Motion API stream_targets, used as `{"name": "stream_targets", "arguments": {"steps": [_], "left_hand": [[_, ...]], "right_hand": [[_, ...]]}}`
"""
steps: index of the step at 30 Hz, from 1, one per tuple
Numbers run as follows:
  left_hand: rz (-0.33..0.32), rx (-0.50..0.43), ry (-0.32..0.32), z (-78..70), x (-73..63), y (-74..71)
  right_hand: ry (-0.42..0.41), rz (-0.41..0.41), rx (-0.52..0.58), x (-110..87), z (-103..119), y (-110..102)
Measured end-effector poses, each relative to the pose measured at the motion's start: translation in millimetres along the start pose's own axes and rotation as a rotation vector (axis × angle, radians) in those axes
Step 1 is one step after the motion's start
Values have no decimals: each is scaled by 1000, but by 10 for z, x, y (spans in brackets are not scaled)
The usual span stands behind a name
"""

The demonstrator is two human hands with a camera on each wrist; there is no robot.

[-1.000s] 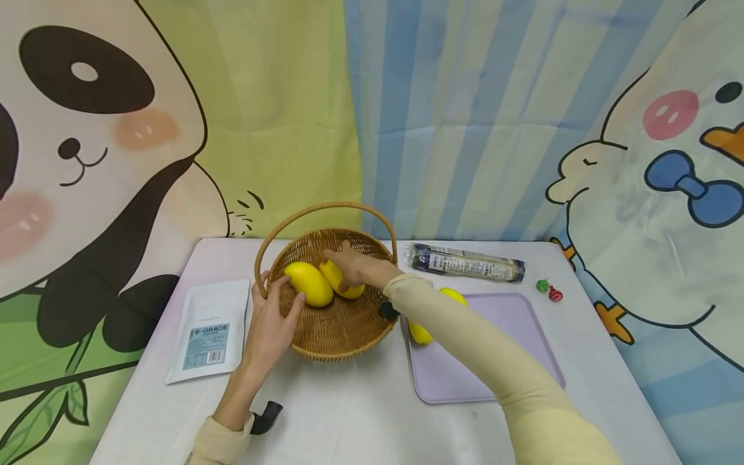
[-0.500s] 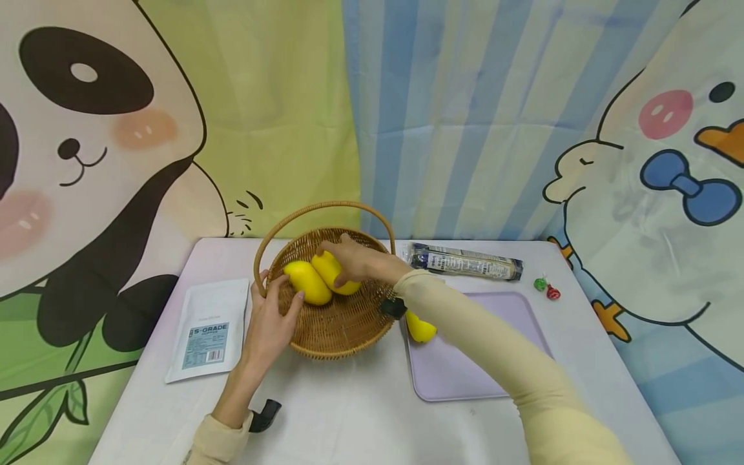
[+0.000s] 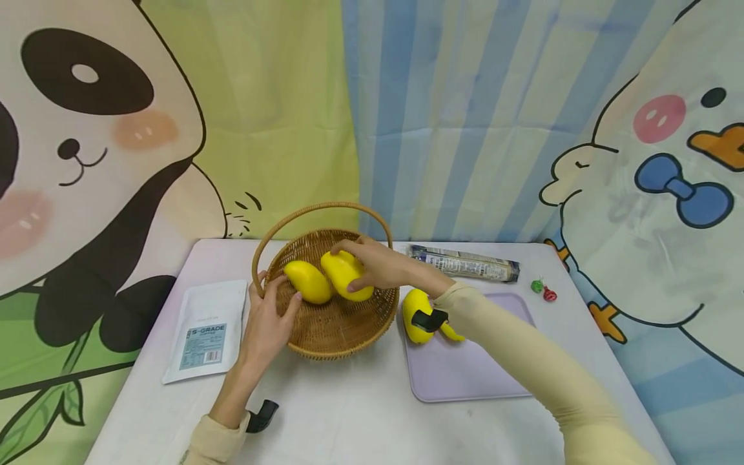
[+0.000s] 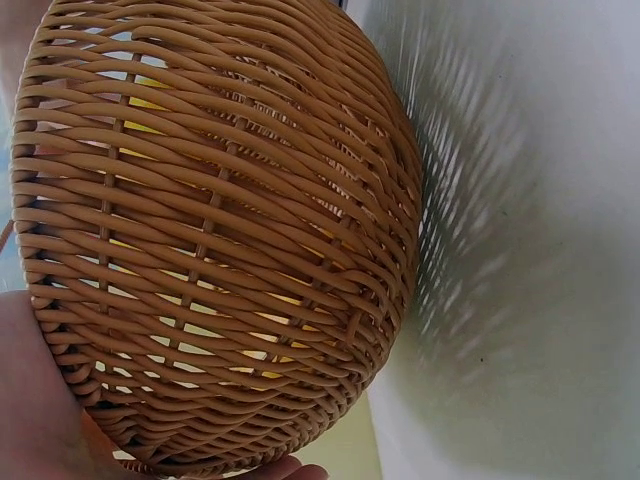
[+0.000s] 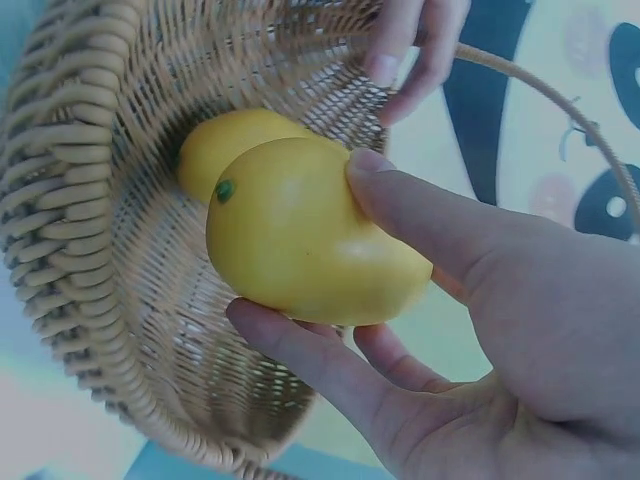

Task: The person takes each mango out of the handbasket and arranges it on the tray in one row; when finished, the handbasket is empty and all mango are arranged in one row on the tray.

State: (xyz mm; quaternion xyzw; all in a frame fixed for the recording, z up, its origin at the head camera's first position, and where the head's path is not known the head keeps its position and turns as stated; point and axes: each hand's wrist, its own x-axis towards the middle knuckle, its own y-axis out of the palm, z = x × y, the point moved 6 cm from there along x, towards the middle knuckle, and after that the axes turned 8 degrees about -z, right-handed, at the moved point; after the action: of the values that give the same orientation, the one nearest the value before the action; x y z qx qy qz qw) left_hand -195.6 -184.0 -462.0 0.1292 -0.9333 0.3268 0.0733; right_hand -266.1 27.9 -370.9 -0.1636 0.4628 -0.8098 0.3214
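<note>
A yellow mango point(image 3: 340, 271) is held by my right hand point(image 3: 383, 263), thumb on one side and fingers on the other, over the inside of the wicker basket point(image 3: 331, 336). In the right wrist view the held mango point(image 5: 300, 235) shows a green stem spot and partly covers a second mango point(image 5: 235, 140) in the basket. My left hand point(image 3: 270, 329) grips the basket's left rim near the handle's base, thumb inside. The left wrist view shows the basket's woven outer wall point(image 4: 220, 220), with yellow glimpsed through the gaps.
Right of the basket, a lilac tray point(image 3: 465, 374) bears a yellow mango point(image 3: 414, 303) and another yellow piece point(image 3: 452, 332) partly behind the sleeve. A white coffee pouch point(image 3: 209, 329) lies at left. Behind the tray are a long wrapped package point(image 3: 465, 263) and two candies point(image 3: 543, 289).
My right hand has drawn the mango up and a little right, apart from the other one. The right forearm has swung right, uncovering more of the tray's yellow fruit. My left hand stays at the rim.
</note>
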Motion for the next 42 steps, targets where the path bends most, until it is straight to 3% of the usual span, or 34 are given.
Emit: {"name": "stream_targets", "arguments": {"steps": [15,22,31,42], "left_hand": [[-1,1,5,24,-19,11],[-9,0,8,16,9,-2],[-14,-9,10,-16,34,-14],[-4,-6,10,-31,33,-3]], "right_hand": [[-26,-96,77,-526,89,-369],[30,-145,105,-828,58,-598],[142,-248,130,-1310,-331,-939],[278,-326,148,-1881,-886,-1076]]}}
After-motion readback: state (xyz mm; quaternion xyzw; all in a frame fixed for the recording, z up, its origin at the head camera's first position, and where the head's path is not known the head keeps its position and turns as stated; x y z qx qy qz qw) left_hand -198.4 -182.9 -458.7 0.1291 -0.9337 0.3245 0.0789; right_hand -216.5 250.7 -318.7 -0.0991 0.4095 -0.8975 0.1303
